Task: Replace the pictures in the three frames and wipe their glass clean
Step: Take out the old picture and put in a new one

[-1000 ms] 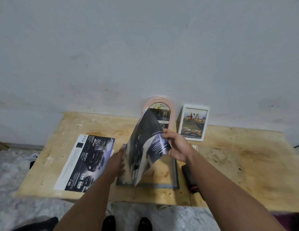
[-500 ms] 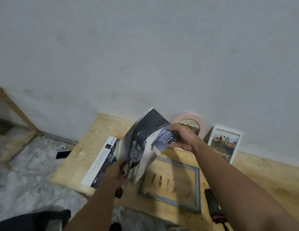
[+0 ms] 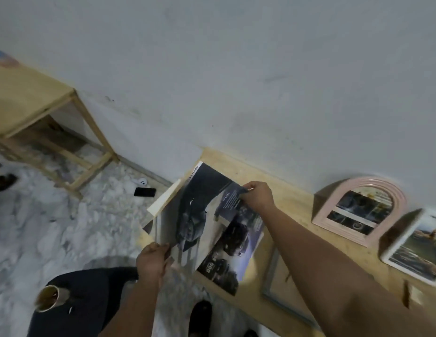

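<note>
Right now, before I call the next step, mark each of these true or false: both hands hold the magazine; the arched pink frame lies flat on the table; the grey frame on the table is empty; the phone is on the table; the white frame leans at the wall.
1. Both hands hold the magazine. True: the left hand grips its lower edge and the right hand pinches a page.
2. The arched pink frame lies flat. False: it stands against the wall.
3. The grey frame is empty. True: bare wood shows through it.
4. The phone is on the table. False: it lies on the floor.
5. The white frame leans at the wall. True.
</note>
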A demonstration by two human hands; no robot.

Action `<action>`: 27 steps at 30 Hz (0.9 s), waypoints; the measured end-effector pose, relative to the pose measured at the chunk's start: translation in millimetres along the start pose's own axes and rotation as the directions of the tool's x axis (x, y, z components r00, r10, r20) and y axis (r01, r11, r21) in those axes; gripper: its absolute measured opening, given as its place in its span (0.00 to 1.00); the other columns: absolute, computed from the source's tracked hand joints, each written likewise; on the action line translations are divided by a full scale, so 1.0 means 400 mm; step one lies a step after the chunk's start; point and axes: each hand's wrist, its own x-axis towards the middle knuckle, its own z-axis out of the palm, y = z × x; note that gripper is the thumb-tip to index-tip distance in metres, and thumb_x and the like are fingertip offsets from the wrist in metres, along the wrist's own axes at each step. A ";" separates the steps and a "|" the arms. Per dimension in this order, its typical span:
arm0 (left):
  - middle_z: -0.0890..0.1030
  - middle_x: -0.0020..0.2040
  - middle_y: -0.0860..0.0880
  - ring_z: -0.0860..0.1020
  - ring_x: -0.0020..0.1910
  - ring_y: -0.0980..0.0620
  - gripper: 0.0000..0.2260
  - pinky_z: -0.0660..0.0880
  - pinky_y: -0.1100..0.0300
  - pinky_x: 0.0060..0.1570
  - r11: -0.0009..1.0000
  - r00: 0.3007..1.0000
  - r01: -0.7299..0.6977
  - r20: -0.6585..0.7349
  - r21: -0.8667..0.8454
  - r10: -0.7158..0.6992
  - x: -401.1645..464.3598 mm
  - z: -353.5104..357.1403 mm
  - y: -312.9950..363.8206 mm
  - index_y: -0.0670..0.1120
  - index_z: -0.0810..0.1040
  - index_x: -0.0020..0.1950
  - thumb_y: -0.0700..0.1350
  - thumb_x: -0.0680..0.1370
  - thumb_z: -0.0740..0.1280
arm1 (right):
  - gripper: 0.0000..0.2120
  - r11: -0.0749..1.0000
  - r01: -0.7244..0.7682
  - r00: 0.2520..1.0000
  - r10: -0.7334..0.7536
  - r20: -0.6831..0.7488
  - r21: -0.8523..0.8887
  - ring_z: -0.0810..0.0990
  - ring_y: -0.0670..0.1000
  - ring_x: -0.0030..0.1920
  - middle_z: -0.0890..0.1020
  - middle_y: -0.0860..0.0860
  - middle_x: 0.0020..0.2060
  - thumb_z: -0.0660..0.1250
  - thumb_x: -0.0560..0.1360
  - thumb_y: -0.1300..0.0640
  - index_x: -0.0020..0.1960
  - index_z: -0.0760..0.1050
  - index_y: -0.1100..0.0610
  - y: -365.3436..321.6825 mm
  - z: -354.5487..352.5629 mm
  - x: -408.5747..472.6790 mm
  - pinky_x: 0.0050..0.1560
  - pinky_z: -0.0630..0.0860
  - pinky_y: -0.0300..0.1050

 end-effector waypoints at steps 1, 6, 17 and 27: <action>0.73 0.34 0.41 0.69 0.26 0.47 0.07 0.69 0.62 0.20 0.999 1.000 -0.011 -0.023 0.047 0.012 0.025 -0.016 0.000 0.42 0.72 0.48 0.32 0.79 0.69 | 0.05 1.000 -0.004 1.000 0.005 0.015 -0.012 0.85 0.56 0.42 0.86 0.56 0.42 0.76 0.71 0.63 0.46 0.84 0.57 -0.003 0.045 0.024 0.39 0.81 0.48; 0.82 0.37 0.35 0.82 0.31 0.42 0.20 0.82 0.46 0.38 0.935 0.981 -0.084 -0.136 0.345 0.138 0.156 -0.081 -0.018 0.42 0.69 0.51 0.40 0.70 0.79 | 0.11 0.995 -0.102 0.992 0.102 0.073 -0.005 0.84 0.57 0.47 0.86 0.58 0.49 0.75 0.71 0.64 0.53 0.83 0.58 0.002 0.221 0.121 0.46 0.82 0.48; 0.66 0.76 0.38 0.67 0.74 0.33 0.41 0.69 0.34 0.67 -0.010 0.737 -0.404 0.332 0.915 0.589 0.160 -0.053 -0.012 0.50 0.63 0.79 0.70 0.73 0.66 | 0.62 0.778 0.104 0.968 0.064 0.244 -0.619 0.41 0.64 0.81 0.42 0.54 0.82 0.70 0.61 0.23 0.82 0.41 0.44 0.129 0.253 0.046 0.72 0.51 0.77; 0.58 0.83 0.40 0.56 0.80 0.30 0.41 0.61 0.25 0.69 -0.293 0.714 -0.485 0.567 0.824 0.410 0.212 -0.030 -0.069 0.55 0.60 0.83 0.75 0.75 0.54 | 0.69 0.599 0.119 0.957 0.143 0.252 -0.792 0.39 0.63 0.81 0.36 0.53 0.82 0.69 0.59 0.20 0.82 0.34 0.49 0.245 0.172 -0.012 0.73 0.57 0.73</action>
